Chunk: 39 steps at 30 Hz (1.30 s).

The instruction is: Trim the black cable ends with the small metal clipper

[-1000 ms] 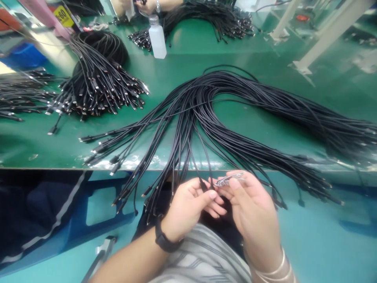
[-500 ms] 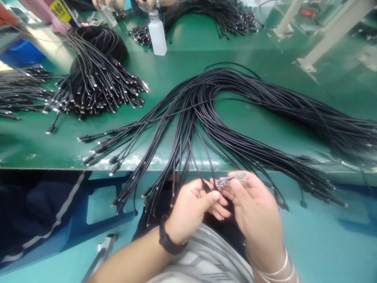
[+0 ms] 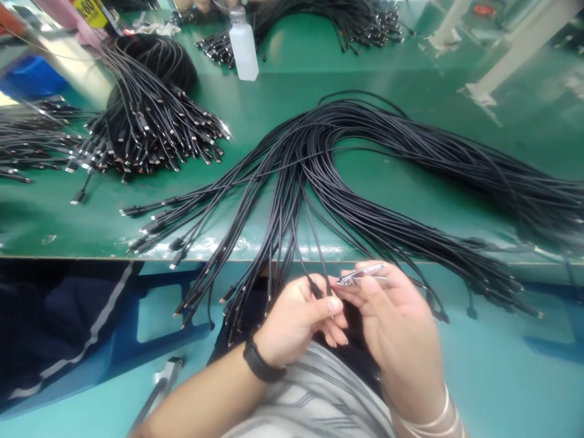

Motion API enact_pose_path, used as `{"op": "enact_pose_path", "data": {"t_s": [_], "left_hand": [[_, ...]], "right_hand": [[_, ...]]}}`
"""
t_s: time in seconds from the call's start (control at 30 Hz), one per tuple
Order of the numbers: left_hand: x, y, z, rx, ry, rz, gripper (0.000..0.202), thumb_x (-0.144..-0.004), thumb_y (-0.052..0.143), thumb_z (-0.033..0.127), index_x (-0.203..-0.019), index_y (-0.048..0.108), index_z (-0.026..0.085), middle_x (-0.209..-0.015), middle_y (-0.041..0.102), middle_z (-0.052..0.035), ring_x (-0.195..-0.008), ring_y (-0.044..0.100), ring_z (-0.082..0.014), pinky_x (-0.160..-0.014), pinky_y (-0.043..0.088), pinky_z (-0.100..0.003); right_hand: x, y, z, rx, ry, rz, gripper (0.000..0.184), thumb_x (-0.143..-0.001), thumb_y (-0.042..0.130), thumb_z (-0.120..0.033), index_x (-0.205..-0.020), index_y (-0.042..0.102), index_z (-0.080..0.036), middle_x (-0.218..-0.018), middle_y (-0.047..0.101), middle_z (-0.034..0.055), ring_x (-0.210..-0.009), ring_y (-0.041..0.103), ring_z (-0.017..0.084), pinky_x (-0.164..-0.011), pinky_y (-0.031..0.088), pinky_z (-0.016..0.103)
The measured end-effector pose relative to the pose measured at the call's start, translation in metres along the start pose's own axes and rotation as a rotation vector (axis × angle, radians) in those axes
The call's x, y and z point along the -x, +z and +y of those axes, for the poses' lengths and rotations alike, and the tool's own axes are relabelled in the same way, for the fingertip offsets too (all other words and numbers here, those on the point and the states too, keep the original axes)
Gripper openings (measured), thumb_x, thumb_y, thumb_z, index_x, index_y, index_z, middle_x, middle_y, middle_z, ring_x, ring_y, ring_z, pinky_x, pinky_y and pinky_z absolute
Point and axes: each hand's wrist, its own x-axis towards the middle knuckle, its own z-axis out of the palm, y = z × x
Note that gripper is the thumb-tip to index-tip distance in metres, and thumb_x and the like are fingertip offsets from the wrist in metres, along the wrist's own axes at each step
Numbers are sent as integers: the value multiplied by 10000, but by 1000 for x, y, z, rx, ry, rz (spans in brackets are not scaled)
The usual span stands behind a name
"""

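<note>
The person's left hand point(image 3: 296, 319) and right hand point(image 3: 396, 328) are close together, just above the striped shirt point(image 3: 310, 401). A black watch band point(image 3: 259, 361) sits on the left wrist. Thin bangles point(image 3: 426, 413) sit on the right wrist.

The left hand is pinched shut on one black cable point(image 3: 314, 287), near its plug. The right hand is pinched shut on a small metal tool point(image 3: 360, 275). It is too small to tell just what kind of tool it is. The tip of the tool is just beside the cable, but it is hard to tell if they touch.

This cable is part of the big bunch point(image 3: 387, 125), which lies on the green table point(image 3: 387, 79) and hangs over the near edge. Only this one cable is in the hands. The others lie loose, so most of the big bunch looks not yet handled.

To the left of the big bunch is a heap of black cables point(image 3: 150, 115) with shiny plugs, and more cables point(image 3: 36, 143) lie past it. Beyond the big bunch stand a white bottle point(image 3: 243, 45) and one more heap point(image 3: 328, 24). A co-worker's hand point(image 3: 201, 3) shows at the far edge, past the bottle. To the right of the big bunch, far off, are pale posts point(image 3: 515, 52).
</note>
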Motion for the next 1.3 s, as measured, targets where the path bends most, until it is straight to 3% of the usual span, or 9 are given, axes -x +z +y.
{"op": "enact_pose_path", "data": {"t_s": [0.13,0.23,0.5,0.63,0.77,0.87,1.0,1.17,1.3], "left_hand": [[2,5,-1,-158,99,206,416,-694,850,319,-784,470,176,-639,733,-42,-508,701,-161,-415,500,-164],[2,9,-2,-201,133,272,455,-691,848,309,-744,411,198,-611,723,-27,-488,690,-159,-414,494,-171],[1,9,-1,-211,132,293,450,-701,834,297,-749,396,205,-574,705,0,-442,662,-139,-394,476,-160],[2,10,-1,-216,130,299,449,-701,833,302,-747,397,206,-568,699,4,-437,659,-140,-389,471,-160],[2,11,-2,-211,126,299,455,-699,836,313,-749,396,208,-563,695,8,-439,658,-137,-391,463,-154],[2,10,-3,-213,116,293,463,-693,839,343,-749,398,210,-561,693,2,-436,654,-141,-390,463,-162],[2,7,-3,-291,106,274,431,-701,835,339,-747,431,198,-552,666,20,-399,597,-104,-390,460,-167],[5,2,-2,-373,85,242,373,-721,824,357,-798,508,174,-577,629,48,-433,579,-77,-430,437,-154],[15,-4,0,-360,83,199,316,-811,735,408,-854,537,165,-672,688,-11,-486,616,-99,-469,424,-176]], "right_hand": [[4,0,4,58,27,-7,181,-880,708,-352,-1019,650,-252,-946,733,37,-839,723,195,-727,599,295],[5,4,3,120,29,-7,178,-869,716,-363,-995,658,-251,-958,739,45,-788,710,178,-621,581,245],[3,9,-1,165,33,-13,207,-845,727,-387,-967,653,-236,-893,740,44,-663,687,170,-524,563,250],[1,7,0,149,52,-32,196,-845,719,-400,-943,649,-245,-771,718,9,-565,652,167,-468,552,267],[-1,4,5,224,26,15,171,-859,714,-385,-941,658,-246,-778,719,2,-622,671,162,-525,547,250],[-3,2,10,152,36,40,184,-864,707,-386,-972,651,-248,-863,737,23,-712,701,190,-596,566,288],[-6,1,3,26,64,-134,136,-873,696,-352,-952,650,-252,-896,717,15,-747,684,176,-624,558,275],[-10,-2,-15,277,123,-494,99,-870,682,-238,-968,685,-243,-910,683,12,-700,628,145,-638,546,269],[-12,-1,-22,358,16,-440,113,-868,672,-220,-974,692,-257,-956,691,20,-866,659,181,-710,557,275]]}}
